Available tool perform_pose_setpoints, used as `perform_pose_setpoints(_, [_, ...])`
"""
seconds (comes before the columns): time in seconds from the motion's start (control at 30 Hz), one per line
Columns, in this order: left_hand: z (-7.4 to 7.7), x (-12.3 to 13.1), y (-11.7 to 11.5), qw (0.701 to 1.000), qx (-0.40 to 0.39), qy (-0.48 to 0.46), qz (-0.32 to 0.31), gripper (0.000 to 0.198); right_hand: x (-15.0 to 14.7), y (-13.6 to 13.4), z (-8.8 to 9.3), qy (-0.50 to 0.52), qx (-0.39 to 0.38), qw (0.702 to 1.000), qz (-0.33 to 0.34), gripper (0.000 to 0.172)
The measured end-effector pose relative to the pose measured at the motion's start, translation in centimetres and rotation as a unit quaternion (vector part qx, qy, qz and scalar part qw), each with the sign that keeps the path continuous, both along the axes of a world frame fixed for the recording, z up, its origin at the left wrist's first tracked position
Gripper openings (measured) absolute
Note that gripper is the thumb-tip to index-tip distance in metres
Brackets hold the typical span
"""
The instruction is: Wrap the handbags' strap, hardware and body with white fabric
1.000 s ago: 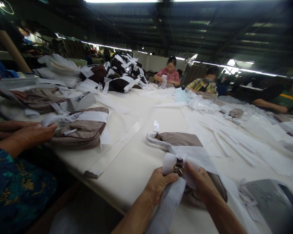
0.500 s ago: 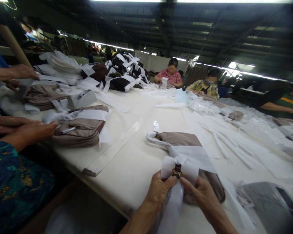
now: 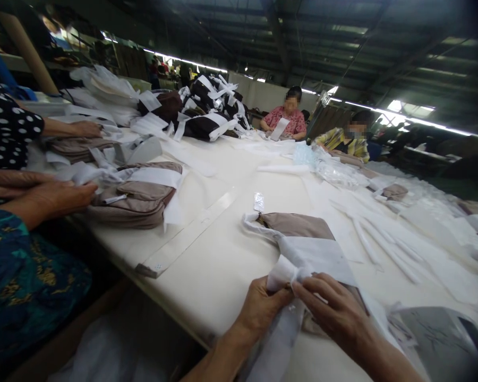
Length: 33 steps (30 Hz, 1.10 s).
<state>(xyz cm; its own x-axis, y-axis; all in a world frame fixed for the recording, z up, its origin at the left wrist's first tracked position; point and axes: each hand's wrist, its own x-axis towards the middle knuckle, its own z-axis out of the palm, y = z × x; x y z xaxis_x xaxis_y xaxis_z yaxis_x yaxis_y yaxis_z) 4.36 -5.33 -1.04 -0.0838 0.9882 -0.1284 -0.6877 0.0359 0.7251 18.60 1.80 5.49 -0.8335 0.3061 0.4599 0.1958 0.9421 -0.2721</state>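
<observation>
A taupe bag lies in front of me with a white paper band across it. Its strap is wrapped in white paper and trails down toward my body. My left hand pinches the paper wrap around the strap's metal ring, of which only a small bit shows. On the other side my right hand has its thumb and fingers closed on the same white wrap. A silvery tag sits at the bag's far corner.
On the left, a co-worker's hands hold white paper on another taupe bag. A long clear ruler lies between us. A grey object stands at right. Dark wrapped bags are piled at the back.
The white paper has been folded over the metal ring, which showed plainly before. My right fingers have moved up onto the wrap. At far left, a co-worker's polka-dot sleeve has reached farther in.
</observation>
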Motion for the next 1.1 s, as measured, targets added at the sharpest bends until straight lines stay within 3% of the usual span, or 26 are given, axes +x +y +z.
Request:
perform_pose_setpoints(0.07, [0.1,-0.1,0.0,1.000,-0.004,0.005,-0.002,0.037,0.8,-0.9,-0.3,0.061,-0.103,0.984,-0.130,0.021])
perform_pose_setpoints(0.1, [0.2,-0.2,0.0,1.000,0.001,0.013,-0.004,0.035,1.1,-1.2,-0.4,0.091,-0.181,0.956,-0.210,0.020])
perform_pose_setpoints(0.17, [0.6,-0.2,-0.1,0.999,0.028,0.032,-0.010,0.032,1.3,-1.4,-0.5,0.130,-0.354,0.870,-0.318,0.031])
perform_pose_setpoints(0.23, [0.9,-0.1,-0.2,0.997,0.061,0.051,-0.015,0.030,1.0,-1.0,-0.3,0.125,-0.495,0.790,-0.339,0.039])
perform_pose_setpoints(0.3, [1.1,0.1,-0.3,0.994,0.082,0.065,-0.018,0.031,0.3,-0.4,-0.2,0.120,-0.577,0.736,-0.335,0.036])
perform_pose_setpoints(0.4, [1.0,0.3,-0.3,0.993,0.085,0.079,-0.020,0.033,-1.0,0.1,-0.4,0.182,-0.654,0.667,-0.306,0.029])
perform_pose_setpoints(0.47, [0.7,0.4,-0.2,0.994,0.079,0.079,-0.018,0.034,-1.7,-0.2,-0.6,0.231,-0.679,0.641,-0.274,0.027])
perform_pose_setpoints(0.57, [0.5,0.3,0.0,0.996,0.060,0.066,-0.011,0.036,-2.3,-1.0,-0.7,0.233,-0.684,0.647,-0.243,0.028])
perform_pose_setpoints(0.63, [0.5,0.3,0.0,0.997,0.051,0.050,-0.009,0.034,-2.3,-1.4,-0.6,0.204,-0.676,0.671,-0.225,0.032])
perform_pose_setpoints(0.8, [0.3,0.2,0.1,0.999,0.048,0.009,-0.008,0.035,-1.5,-1.4,-0.4,0.100,-0.540,0.804,-0.228,0.037])
perform_pose_setpoints(0.87, [0.0,0.1,0.0,0.999,0.035,-0.001,-0.003,0.037,-1.2,-1.2,-0.6,0.067,-0.504,0.833,-0.217,0.036])
perform_pose_setpoints(0.97, [-0.2,0.0,-0.2,1.000,-0.007,-0.025,0.007,0.036,-0.8,-1.0,-1.2,0.047,-0.497,0.838,-0.221,0.035])
perform_pose_setpoints(1.1, [0.2,-0.3,-0.3,0.998,-0.042,-0.053,0.014,0.038,0.1,-0.4,-2.1,0.119,-0.415,0.814,-0.388,0.039])
